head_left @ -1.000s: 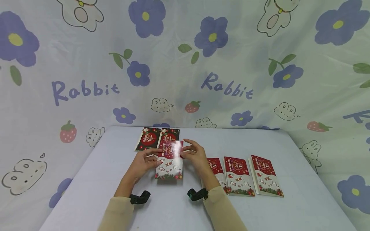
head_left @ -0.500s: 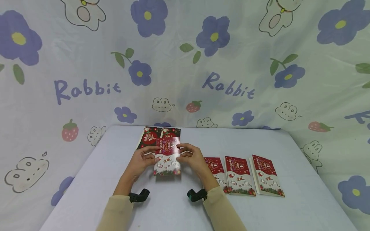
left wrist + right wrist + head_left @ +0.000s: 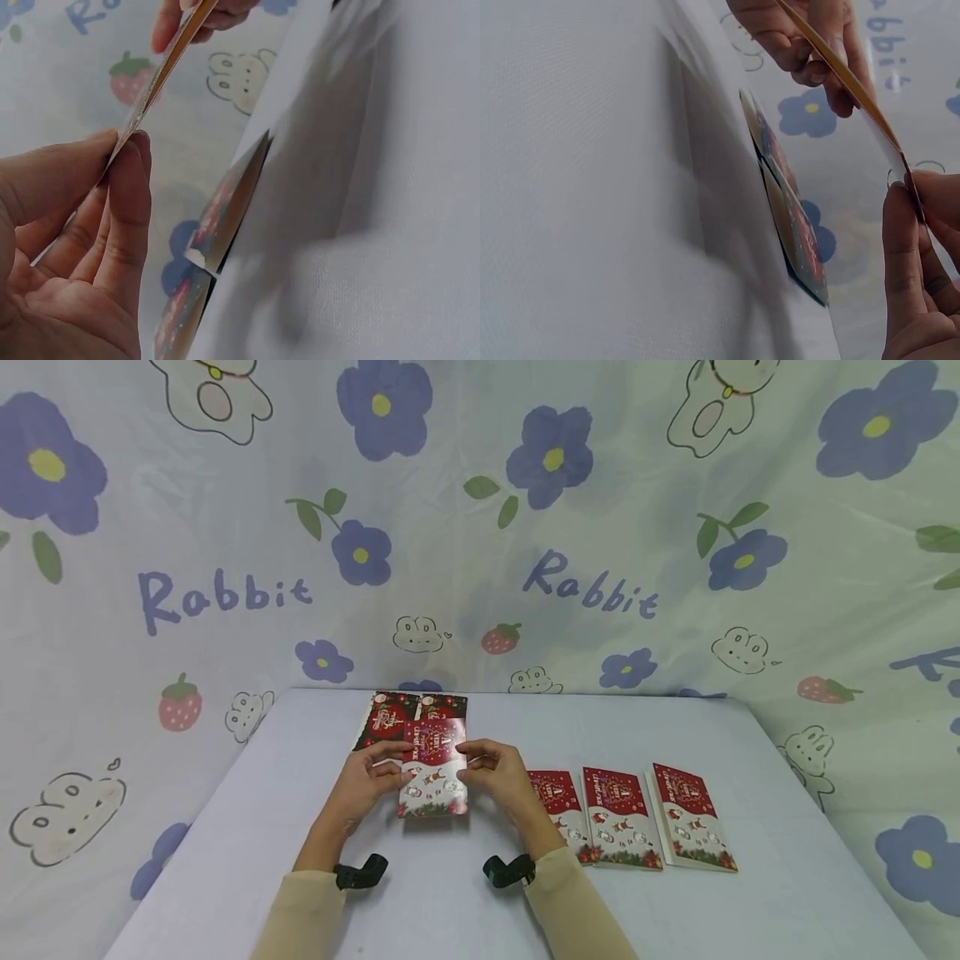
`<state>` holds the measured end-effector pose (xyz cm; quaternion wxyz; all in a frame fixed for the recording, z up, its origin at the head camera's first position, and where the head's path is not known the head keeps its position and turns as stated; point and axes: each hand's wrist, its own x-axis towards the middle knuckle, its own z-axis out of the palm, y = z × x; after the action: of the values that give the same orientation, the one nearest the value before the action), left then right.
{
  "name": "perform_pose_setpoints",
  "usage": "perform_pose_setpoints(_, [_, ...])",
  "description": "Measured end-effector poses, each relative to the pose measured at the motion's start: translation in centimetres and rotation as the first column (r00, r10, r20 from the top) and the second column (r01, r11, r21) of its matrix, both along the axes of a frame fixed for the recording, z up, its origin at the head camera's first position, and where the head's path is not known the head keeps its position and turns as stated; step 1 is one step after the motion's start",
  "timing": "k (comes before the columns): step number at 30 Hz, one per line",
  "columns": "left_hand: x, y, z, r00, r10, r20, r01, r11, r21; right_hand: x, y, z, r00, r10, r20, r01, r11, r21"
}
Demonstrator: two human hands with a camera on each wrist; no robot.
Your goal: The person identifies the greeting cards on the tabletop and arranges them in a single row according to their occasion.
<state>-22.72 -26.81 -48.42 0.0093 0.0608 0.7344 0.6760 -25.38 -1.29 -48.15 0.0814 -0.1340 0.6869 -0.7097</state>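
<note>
A red-and-white Christmas card [image 3: 433,789] is held up over the table between both hands. My left hand [image 3: 366,783] pinches its left edge between thumb and fingers; the left wrist view shows the pinch [image 3: 124,150] from the side. At the opposite edge, my right hand [image 3: 501,777] pinches the card, thumb against fingers. Seen edge-on in the right wrist view, the card [image 3: 855,86] is thin with a yellowish-brown inner side. Behind it lie two dark Christmas cards with red centres, the left one [image 3: 387,718] and the right one [image 3: 442,703], which the held card partly covers.
Three more red-and-white cards lie in a row at the right: a near one [image 3: 558,793] partly behind my right forearm, a middle one [image 3: 618,814] and a far-right one [image 3: 692,818]. A printed curtain [image 3: 480,543] hangs behind the white table [image 3: 450,902].
The card has shifted slightly left and towards the back. My right hand has moved left with it, and its raised index finger has come down to the card's edge.
</note>
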Motion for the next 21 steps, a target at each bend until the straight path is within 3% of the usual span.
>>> perform_pose_setpoints(15, [-0.6,1.9,-0.5,0.995,0.093,-0.032,-0.093,0.996,0.012,-0.4,0.8,-0.1,0.997,-0.073,-0.009,0.073,0.997,0.007])
perform_pose_setpoints(21, [-1.2,2.7,0.0,0.983,0.161,-0.091,-0.168,0.983,-0.078,-1.2,0.8,0.2,0.993,-0.121,-0.004,0.121,0.991,0.053])
